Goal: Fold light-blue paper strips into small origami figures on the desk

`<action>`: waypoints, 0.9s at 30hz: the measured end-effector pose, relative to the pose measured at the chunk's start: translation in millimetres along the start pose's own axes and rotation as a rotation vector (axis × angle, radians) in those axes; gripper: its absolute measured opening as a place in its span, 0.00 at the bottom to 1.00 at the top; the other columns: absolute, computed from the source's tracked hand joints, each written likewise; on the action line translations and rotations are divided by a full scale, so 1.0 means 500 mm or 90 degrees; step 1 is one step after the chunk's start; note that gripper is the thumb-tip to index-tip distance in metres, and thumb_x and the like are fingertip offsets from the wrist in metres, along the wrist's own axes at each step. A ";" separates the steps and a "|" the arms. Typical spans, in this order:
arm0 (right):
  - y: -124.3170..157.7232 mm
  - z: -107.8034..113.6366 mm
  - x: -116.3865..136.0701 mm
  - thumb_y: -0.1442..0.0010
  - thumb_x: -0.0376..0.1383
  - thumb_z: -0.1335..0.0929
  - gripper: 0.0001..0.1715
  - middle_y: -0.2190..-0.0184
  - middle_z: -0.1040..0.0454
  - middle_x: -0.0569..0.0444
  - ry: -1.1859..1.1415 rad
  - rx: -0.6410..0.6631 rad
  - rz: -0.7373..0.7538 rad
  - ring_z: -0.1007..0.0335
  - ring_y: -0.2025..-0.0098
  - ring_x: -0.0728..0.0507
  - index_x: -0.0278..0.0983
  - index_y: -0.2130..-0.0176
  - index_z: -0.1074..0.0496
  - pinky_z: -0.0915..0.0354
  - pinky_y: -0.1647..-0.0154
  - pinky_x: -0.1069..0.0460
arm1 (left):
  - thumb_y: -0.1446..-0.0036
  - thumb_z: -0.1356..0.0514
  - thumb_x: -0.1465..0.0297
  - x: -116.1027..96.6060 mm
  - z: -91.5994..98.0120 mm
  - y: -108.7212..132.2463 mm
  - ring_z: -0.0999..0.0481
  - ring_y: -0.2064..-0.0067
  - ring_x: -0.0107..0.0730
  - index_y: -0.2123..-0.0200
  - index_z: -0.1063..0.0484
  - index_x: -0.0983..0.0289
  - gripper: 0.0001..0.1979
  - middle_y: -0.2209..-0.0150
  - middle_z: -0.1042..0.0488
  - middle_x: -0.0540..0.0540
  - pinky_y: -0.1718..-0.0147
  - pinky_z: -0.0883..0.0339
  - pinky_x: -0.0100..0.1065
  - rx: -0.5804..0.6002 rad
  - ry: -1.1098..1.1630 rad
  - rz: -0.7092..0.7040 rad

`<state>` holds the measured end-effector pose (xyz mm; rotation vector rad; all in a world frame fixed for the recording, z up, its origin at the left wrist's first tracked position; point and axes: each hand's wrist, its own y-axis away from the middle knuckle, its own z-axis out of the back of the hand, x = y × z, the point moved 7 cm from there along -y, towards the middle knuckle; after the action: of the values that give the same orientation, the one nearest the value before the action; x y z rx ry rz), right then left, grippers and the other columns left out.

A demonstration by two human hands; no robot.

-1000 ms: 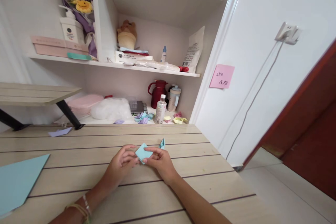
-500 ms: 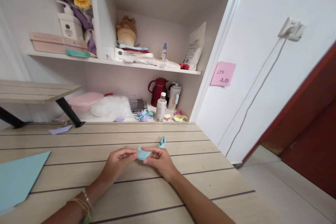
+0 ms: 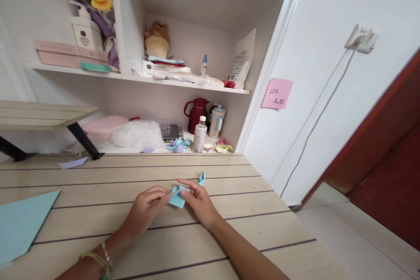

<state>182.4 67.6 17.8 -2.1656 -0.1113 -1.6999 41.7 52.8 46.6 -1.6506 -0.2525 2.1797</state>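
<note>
Between my two hands is a small piece of folded light-blue paper (image 3: 177, 200), its folds partly opened out. My left hand (image 3: 147, 205) pinches its left edge between thumb and fingertips. On the right side, my right hand (image 3: 199, 203) grips it with the thumb on top, the index finger stretched out above. A second folded light-blue paper piece (image 3: 201, 177) stands on the table just beyond my right fingers. Bracelets circle my left wrist.
A large light-blue paper sheet (image 3: 24, 223) lies on the slatted table (image 3: 157, 249) at left. A lilac paper strip (image 3: 72, 163) is near the riser's leg (image 3: 84, 140). Behind, the shelf holds a bottle (image 3: 199, 135), a red jug (image 3: 197, 116) and several folded papers (image 3: 179, 144).
The folded paper has been turned and opened out, so a wider flat face shows below my fingers. My right index finger has lifted off it. The view has shifted slightly.
</note>
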 end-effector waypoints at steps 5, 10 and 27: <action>0.000 -0.007 0.002 0.50 0.47 0.32 0.19 0.74 0.27 0.54 0.084 0.031 0.016 0.35 0.74 0.48 0.38 0.62 0.25 0.36 0.70 0.53 | 0.51 0.41 0.66 -0.003 0.004 0.001 0.28 0.65 0.37 0.76 0.24 0.60 0.07 0.70 0.25 0.55 0.65 0.35 0.30 -0.033 -0.003 -0.023; -0.001 -0.005 -0.007 0.47 0.48 0.35 0.22 0.73 0.27 0.54 0.063 0.034 0.012 0.33 0.74 0.48 0.38 0.57 0.28 0.35 0.69 0.52 | 0.52 0.40 0.65 0.018 0.015 -0.002 0.27 0.65 0.37 0.76 0.25 0.61 0.07 0.70 0.25 0.54 0.64 0.34 0.30 -0.073 0.027 0.015; 0.003 0.018 -0.005 0.58 0.40 0.27 0.20 0.75 0.30 0.57 0.029 -0.078 0.023 0.36 0.78 0.51 0.37 0.64 0.31 0.37 0.74 0.54 | 0.57 0.37 0.65 0.046 0.015 -0.007 0.25 0.63 0.38 0.76 0.24 0.64 0.08 0.65 0.23 0.57 0.64 0.31 0.32 -0.084 0.133 0.085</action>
<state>190.6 69.9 13.1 -2.1987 0.0447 -1.7776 30.2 66.1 29.8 -2.0050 -0.2375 2.1007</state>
